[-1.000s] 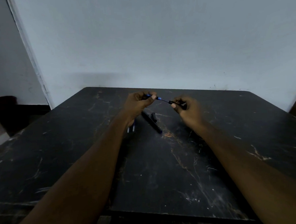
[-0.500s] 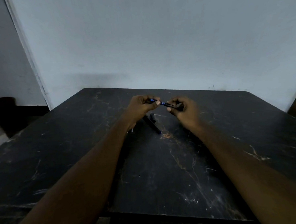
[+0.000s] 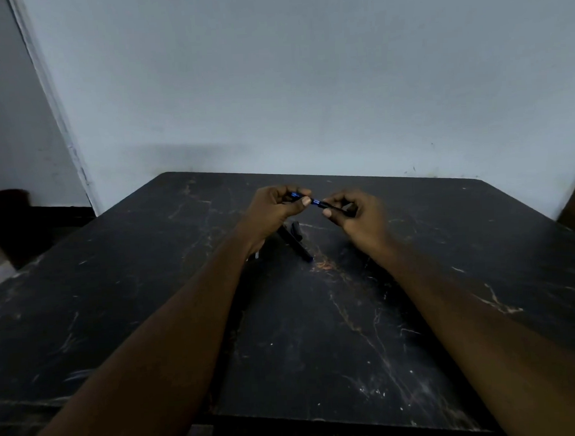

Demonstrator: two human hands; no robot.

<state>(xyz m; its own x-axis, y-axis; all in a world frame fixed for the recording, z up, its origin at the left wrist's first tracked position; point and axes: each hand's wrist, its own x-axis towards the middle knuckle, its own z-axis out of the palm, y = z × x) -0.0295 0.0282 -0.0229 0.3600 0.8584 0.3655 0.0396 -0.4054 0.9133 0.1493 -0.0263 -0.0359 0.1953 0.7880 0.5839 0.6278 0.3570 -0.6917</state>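
Observation:
Above the far middle of the black table (image 3: 319, 333), both hands hold a thin pen (image 3: 316, 202) with blue bands. My left hand (image 3: 274, 210) pinches its blue end between thumb and fingers. My right hand (image 3: 359, 215) pinches the dark end, with the fingers curled around it. Only a short blue stretch shows between the two hands. The pen hangs above the table surface, level and nearly horizontal.
A black pen barrel (image 3: 295, 242) and a small dark piece (image 3: 296, 227) lie on the table below the hands. Two small pale parts (image 3: 256, 254) peek out beside my left wrist. A pale wall stands behind the table; a doorway opens at far left.
The hands have come together: the gap with a thin rod showing between them a second ago has closed, so the two pen parts now meet.

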